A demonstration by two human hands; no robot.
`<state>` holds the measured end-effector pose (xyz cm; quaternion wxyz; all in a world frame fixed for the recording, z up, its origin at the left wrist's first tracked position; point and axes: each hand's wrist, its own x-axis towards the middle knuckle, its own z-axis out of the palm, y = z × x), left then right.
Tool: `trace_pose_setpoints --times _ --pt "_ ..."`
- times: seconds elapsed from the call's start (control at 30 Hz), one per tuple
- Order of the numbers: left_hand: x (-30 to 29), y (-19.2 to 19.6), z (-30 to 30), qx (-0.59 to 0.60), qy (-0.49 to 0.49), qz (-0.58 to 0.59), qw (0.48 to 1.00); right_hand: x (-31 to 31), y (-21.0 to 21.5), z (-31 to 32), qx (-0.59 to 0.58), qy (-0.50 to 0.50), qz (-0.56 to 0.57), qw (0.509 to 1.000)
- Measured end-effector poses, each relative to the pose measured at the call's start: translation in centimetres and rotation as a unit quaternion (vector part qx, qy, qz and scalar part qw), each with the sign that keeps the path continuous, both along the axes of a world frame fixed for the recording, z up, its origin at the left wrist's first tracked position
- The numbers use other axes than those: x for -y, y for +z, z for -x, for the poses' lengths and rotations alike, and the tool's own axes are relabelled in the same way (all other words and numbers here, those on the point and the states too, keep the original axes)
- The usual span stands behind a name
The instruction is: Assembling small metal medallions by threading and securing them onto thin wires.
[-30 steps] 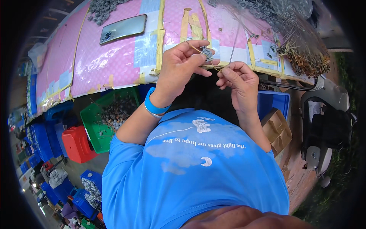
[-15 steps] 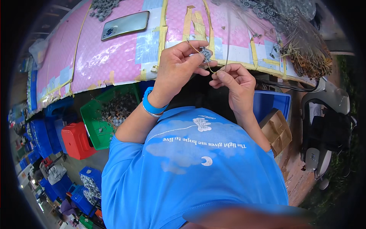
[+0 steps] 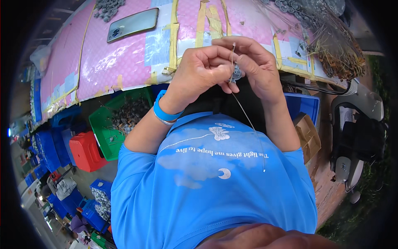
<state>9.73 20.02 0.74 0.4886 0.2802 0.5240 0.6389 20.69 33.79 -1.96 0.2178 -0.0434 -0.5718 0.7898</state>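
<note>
Just beyond the front edge of the table, both of my hands are close together over a small round grey plastic part. My left hand, with a blue band at the wrist, is closed with thumb and fingers pinching the part. My right hand bends over it from the other side, thumb and fingers closed at a thin wire beside the part. That wire has a small pale tip above my fingers and a long end slanting down in front of my blue shirt. My fingers partly hide the grey part.
A phone lies on the pink, taped table cover. Grey parts are piled at the far left, and a bundle of wires is at the right. Below are a green bin, a red container, a blue bin and a cardboard box.
My right hand has moved up and in against the left, over the grey part. The wire that ran upward from my right fingers now hangs down across my shirt.
</note>
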Motion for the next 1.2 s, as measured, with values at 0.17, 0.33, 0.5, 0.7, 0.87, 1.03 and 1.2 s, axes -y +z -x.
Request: trace_pose_setpoints --times 0.17,0.33,0.5,0.7,0.87,1.03,1.2 --pt "0.0 -1.0 -0.5 -0.006 0.011 -0.031 0.999 -0.9 -1.2 0.2 -0.039 0.009 -0.006 0.999" --pt "-0.1 -1.9 0.3 0.037 0.018 -0.06 0.997 -0.3 -1.2 0.0 -0.022 -0.054 0.106 0.993" --pt "-0.3 -2.3 -0.2 0.023 0.062 -0.051 0.997 0.0 -1.7 0.6 0.047 -0.069 0.158 0.984" --pt "0.0 -2.8 -0.4 -0.056 0.041 -0.144 0.987 -0.3 -2.6 0.6 0.078 -0.031 0.195 0.977" --pt "-0.1 -3.3 0.6 -0.052 0.025 -0.15 0.987 0.2 -1.7 1.6 0.093 -0.03 0.149 0.984" --pt "0.7 -2.9 2.2 -0.012 0.037 -0.094 0.995 -5.0 -0.1 4.9 0.138 -0.115 -0.256 0.95" --pt "0.4 -3.9 2.8 -0.059 0.013 -0.071 0.996 -14.1 -0.6 11.8 0.185 -0.245 -0.535 0.787"
